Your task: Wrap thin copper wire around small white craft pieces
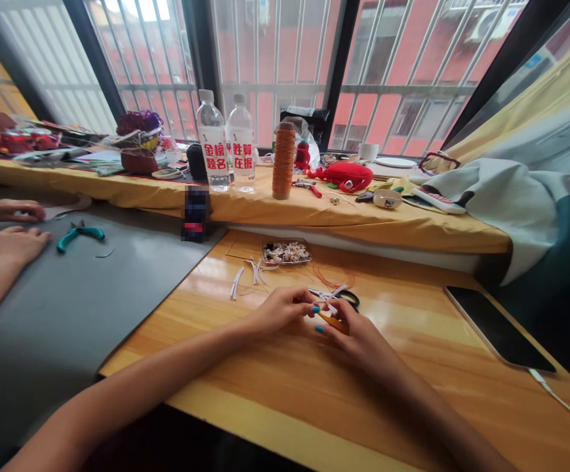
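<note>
My left hand [285, 309] is closed in a pinch over the wooden table [403, 393]; what its fingertips hold is too small to make out. Close beside it, my right hand [356, 334] grips a slim orange-yellow piece [332, 321], pointed toward the left fingertips. A white strip [336, 292] sticks up by the right fingers; whether they hold it I cannot tell. Just behind the hands lie scissors [351, 300] with black handles, partly hidden. Loose orange thread [331, 278] and white strips [236, 283] are on the wood, near a clear box [309, 254] of small pale pieces.
On the left, a co-worker's hands [16, 246] rest on a grey mat [132, 275] by teal-handled pliers [79, 235]. A phone [498, 328] on a cable lies right. The raised ledge [363, 226] bears two bottles [213, 147], an orange thread spool [283, 160] and a red plush item [346, 177].
</note>
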`<control>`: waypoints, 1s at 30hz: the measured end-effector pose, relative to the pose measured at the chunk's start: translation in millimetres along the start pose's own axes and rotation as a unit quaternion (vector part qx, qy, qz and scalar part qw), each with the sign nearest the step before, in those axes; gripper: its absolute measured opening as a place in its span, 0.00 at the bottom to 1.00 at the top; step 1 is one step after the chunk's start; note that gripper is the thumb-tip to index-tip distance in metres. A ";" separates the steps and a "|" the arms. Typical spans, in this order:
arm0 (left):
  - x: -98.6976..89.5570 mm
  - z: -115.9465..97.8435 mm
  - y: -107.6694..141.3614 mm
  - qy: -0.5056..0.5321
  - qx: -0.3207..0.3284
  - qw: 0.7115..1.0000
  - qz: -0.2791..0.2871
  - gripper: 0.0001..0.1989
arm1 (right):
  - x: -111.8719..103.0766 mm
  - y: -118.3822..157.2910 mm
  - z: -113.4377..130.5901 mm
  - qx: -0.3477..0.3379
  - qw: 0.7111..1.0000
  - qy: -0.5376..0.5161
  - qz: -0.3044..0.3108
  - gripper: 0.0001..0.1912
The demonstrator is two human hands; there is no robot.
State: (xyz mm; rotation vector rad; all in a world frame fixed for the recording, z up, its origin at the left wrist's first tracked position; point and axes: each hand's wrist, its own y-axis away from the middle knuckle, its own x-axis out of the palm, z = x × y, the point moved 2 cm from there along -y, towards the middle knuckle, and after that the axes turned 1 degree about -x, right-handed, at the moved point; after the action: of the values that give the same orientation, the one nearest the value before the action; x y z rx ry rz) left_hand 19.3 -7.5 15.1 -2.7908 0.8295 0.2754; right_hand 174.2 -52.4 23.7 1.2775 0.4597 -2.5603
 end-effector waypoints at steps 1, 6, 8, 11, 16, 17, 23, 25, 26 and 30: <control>-0.1 1.4 -0.8 0.013 -0.010 1.000 -0.001 0.08 | 0.3 1.5 -0.2 -0.006 0.999 0.034 -0.020 0.10; 0.5 5.0 -4.4 0.069 -0.030 0.997 0.020 0.12 | 1.5 7.0 0.2 -0.075 0.984 0.152 -0.053 0.12; 0.4 4.4 -4.6 0.080 -0.035 0.996 0.023 0.13 | 0.8 7.5 0.4 -0.094 0.978 0.177 -0.060 0.12; 0.5 1.5 -3.6 0.083 -0.036 0.996 0.026 0.13 | -0.3 7.2 0.2 -0.097 0.976 0.182 -0.067 0.12; 1.1 -1.3 -0.9 0.069 -0.022 0.997 0.022 0.11 | 0.2 4.2 1.5 -0.060 0.990 0.117 -0.048 0.12; 1.3 -1.0 -0.6 0.066 -0.017 0.997 0.020 0.11 | 0.7 3.4 2.3 -0.057 0.991 0.109 -0.049 0.12; 0.4 1.9 0.0 0.061 -0.006 0.998 -0.004 0.12 | 6.0 3.0 4.0 -0.071 0.981 0.135 -0.115 0.10; 0.1 2.2 -0.2 0.060 -0.012 0.998 -0.006 0.14 | 7.5 4.8 4.4 -0.100 0.971 0.163 -0.141 0.11; 0.0 2.3 -0.4 0.062 -0.015 0.998 -0.005 0.14 | 7.9 5.7 4.6 -0.116 0.965 0.179 -0.149 0.12; 0.7 1.7 -2.0 0.091 -0.023 0.996 0.011 0.14 | 7.5 7.2 3.4 -0.157 0.945 0.249 -0.145 0.13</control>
State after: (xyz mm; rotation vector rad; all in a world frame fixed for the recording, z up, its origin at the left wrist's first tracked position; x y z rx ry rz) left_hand 20.8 -5.7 13.6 -2.8834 0.9039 0.0423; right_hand 169.9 -60.9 18.3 1.8333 1.1822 -2.2129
